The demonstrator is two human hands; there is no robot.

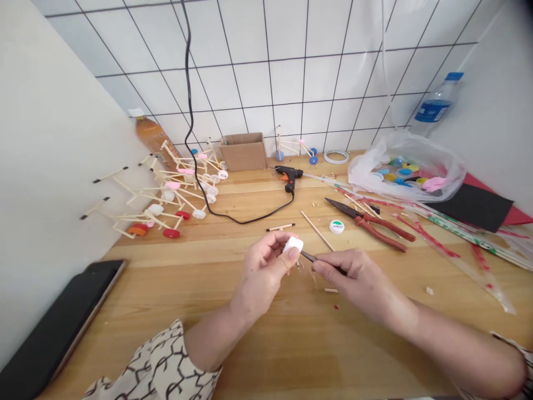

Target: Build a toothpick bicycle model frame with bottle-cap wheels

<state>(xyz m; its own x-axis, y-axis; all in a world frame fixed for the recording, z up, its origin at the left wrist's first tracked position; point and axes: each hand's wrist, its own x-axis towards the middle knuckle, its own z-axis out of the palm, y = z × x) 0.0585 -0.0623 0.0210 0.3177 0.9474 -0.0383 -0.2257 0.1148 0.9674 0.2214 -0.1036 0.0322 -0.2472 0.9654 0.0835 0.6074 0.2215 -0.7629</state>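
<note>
My left hand (266,272) pinches a small white bottle cap (293,244) between thumb and fingers above the table. My right hand (353,275) grips a slim dark pointed tool (308,256), its tip against or beside the cap; the exact contact is hidden by my left thumb. Just beyond my hands lie a short stick with black ends (280,227), a plain wooden stick (317,229) and a white cap with green print (336,226). Part of another short stick (331,290) shows below my right hand.
Pliers (368,222) with red handles lie to the right. A black glue gun (289,174) trails its cord across the table. Stick-and-cap models (170,189) crowd the left, near a dark phone-like slab (62,316). A plastic bag (362,172) of caps and a cardboard box (244,153) stand behind.
</note>
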